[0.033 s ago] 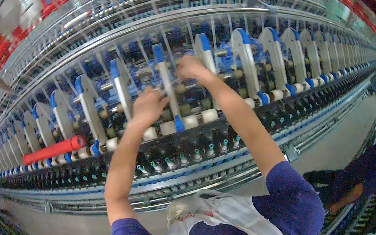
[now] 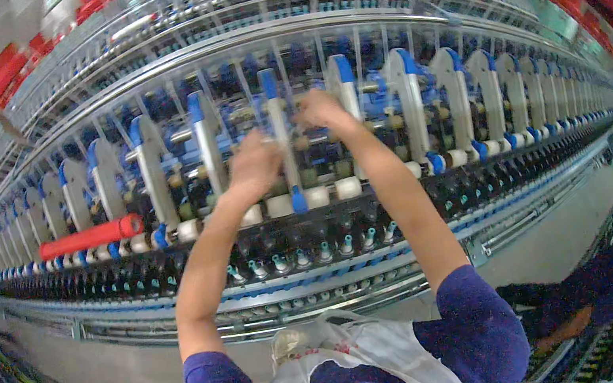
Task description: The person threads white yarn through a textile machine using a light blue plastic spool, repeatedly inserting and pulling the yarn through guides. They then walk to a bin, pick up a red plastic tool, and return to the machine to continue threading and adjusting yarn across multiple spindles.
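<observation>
Both my hands reach into the spinning machine, on either side of a pale upright arm with a blue cap (image 2: 274, 108). My left hand (image 2: 256, 166) is just left of that arm, over the rollers; its fingers are smeared by motion. My right hand (image 2: 319, 109) lies a little higher and farther, between that arm and another blue-capped arm (image 2: 345, 97). Its fingers are curled together beside a small roller, and what they hold, if anything, cannot be made out. White rollers (image 2: 315, 197) run below my hands.
A red tube (image 2: 89, 237) lies across the roller row at left. Small teal-tipped spindles (image 2: 324, 249) line the machine's near side. A metal rail (image 2: 281, 33) crosses behind the arms. At lower right is another person's purple-clothed arm or leg (image 2: 605, 280). My apron (image 2: 304, 376) hangs in front.
My left hand has moved slightly right, nearer the middle arm, and its thumb no longer shows apart. My right hand stays at nearly the same spot. The whole view has shifted a little.
</observation>
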### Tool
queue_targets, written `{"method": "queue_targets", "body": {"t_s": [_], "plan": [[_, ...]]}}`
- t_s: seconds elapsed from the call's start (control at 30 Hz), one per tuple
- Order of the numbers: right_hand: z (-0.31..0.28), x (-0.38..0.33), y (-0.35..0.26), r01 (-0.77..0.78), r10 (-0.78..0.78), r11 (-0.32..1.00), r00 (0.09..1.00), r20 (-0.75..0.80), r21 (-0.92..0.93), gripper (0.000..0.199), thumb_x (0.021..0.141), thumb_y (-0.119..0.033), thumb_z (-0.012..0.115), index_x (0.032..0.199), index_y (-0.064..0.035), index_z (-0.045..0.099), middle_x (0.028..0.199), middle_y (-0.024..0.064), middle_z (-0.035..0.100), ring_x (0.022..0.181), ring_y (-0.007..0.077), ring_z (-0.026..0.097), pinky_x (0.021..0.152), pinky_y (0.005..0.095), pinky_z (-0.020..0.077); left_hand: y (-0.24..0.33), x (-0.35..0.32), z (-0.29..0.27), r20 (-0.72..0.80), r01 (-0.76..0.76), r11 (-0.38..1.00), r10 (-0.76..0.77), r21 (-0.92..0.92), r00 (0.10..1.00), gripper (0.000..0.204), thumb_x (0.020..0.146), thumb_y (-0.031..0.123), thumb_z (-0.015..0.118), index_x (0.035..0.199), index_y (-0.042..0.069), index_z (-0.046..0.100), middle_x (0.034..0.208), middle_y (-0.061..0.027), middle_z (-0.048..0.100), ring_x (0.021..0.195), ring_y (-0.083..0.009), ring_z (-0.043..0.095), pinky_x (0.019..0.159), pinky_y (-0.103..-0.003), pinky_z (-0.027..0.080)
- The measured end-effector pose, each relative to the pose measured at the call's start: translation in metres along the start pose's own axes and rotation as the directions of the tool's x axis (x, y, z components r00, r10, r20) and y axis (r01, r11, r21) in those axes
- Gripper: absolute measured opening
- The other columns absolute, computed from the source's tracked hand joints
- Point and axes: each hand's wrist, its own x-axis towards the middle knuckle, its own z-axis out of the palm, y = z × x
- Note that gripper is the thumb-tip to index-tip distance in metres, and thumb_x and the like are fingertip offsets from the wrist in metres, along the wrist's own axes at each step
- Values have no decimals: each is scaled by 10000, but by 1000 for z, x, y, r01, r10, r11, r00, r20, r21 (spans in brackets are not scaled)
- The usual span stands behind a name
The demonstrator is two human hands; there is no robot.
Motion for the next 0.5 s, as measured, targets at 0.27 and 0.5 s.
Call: {"method": "queue_targets", "body": {"t_s": [0.27, 0.5], "plan": [[16, 28, 44, 169, -197, 963, 973, -121, -209, 200, 737, -191, 636, 728, 9, 649, 627, 113, 634, 533, 199, 571, 522, 362, 439, -8, -79, 39, -350, -313, 556, 43, -770, 936, 233, 828, 193, 499, 648, 46, 520, 554, -46, 495, 494, -172, 458, 466, -341, 374], [0, 4, 57, 268, -260, 954, 963, -76, 133, 174, 815, -134, 610, 880, 25, 586, 691, 115, 571, 588, 169, 512, 558, 341, 412, -113, -472, 143, 500, 328, 789, -30, -519, 865, 167, 793, 144, 555, 766, -21, 541, 712, -155, 529, 668, -302, 539, 600, -438, 421]]}}
